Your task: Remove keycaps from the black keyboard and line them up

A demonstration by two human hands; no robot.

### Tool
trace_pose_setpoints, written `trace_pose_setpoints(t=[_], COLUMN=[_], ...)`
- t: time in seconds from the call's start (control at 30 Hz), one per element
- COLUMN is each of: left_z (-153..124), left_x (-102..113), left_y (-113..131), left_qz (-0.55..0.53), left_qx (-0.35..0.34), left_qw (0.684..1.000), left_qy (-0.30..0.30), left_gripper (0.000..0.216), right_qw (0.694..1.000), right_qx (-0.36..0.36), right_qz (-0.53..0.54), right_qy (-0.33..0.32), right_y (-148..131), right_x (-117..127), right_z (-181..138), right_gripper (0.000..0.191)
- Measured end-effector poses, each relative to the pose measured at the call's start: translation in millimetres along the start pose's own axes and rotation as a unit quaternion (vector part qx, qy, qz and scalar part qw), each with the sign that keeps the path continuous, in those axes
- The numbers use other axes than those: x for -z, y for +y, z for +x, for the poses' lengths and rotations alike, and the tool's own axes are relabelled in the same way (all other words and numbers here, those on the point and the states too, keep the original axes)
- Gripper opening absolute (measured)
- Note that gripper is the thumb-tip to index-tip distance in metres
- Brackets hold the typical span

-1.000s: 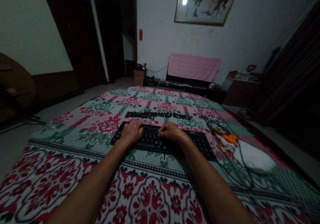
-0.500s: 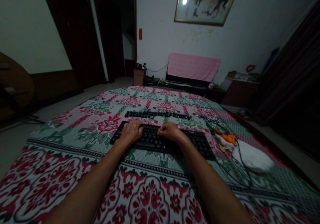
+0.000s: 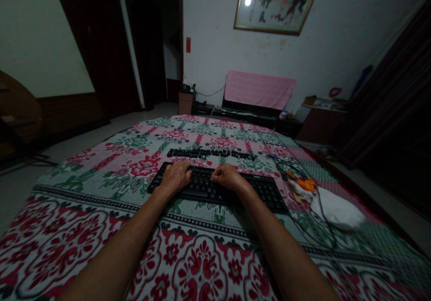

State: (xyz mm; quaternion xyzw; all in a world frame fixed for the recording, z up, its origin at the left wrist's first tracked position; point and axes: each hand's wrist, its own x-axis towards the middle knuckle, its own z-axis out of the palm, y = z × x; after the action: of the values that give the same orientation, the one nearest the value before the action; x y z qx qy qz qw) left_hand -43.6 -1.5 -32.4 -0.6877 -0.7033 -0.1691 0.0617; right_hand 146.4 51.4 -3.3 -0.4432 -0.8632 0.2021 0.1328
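A black computer keyboard (image 3: 202, 187) lies across the patterned cloth in front of me. My left hand (image 3: 175, 177) rests on its left part, fingers curled over the far edge and thumb towards the middle, holding it. Over the middle keys, my right hand (image 3: 226, 176) is closed with thumb and fingertips pinched together. Whatever that pinch holds, if anything, is too small to see. Behind the keyboard, several loose black keycaps (image 3: 209, 153) form an uneven row on the cloth.
A white bag-like bundle (image 3: 338, 209) with an orange item (image 3: 305, 185) lies right of the keyboard, with dark cables (image 3: 323, 215) around it. The floral cloth (image 3: 202, 265) covers the whole surface. A pink cloth (image 3: 259, 89) hangs over a dark screen at the far wall.
The view has shifted very slightly. Both hands keep almost the same pose and place on the keyboard, and the keycap row looks the same.
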Motion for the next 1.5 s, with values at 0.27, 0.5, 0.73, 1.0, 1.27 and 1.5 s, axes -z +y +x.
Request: trace_pose_setpoints(t=[0.27,0.5,0.73,1.0,1.27,1.5], left_z=[1.5,1.6,0.9,0.5,0.4,1.1], left_x=[-1.5,-1.0,0.0,4.2,4.3,5.5], left_y=[-1.4,-1.3,-0.2,1.9,1.6,1.8], left_qz=[0.002,0.005,0.007,0.009,0.000,-0.003], left_qx=[-0.003,-0.002,0.004,0.006,0.005,0.003], left_qw=[1.000,1.000,1.000,1.000,1.000,1.000], left_qy=[0.002,-0.002,-0.005,-0.016,-0.014,-0.014], left_gripper=[0.032,0.033,0.031,0.031,0.031,0.029], right_qw=[0.999,0.999,0.998,0.999,0.995,0.996], right_qx=[-0.020,-0.036,-0.017,0.019,0.022,0.012], right_qz=[-0.032,-0.025,-0.045,0.002,0.089,0.061], right_qy=[0.000,-0.027,-0.027,-0.031,-0.046,-0.068], right_y=[-5.4,-8.6,-10.2,-0.5,16.7,6.7], right_x=[0.3,4.5,5.2,2.7,6.7,9.4], right_z=[0.1,-0.3,1.5,-1.3,0.0,-3.5], right_gripper=[0.014,0.016,0.015,0.018,0.026,0.023])
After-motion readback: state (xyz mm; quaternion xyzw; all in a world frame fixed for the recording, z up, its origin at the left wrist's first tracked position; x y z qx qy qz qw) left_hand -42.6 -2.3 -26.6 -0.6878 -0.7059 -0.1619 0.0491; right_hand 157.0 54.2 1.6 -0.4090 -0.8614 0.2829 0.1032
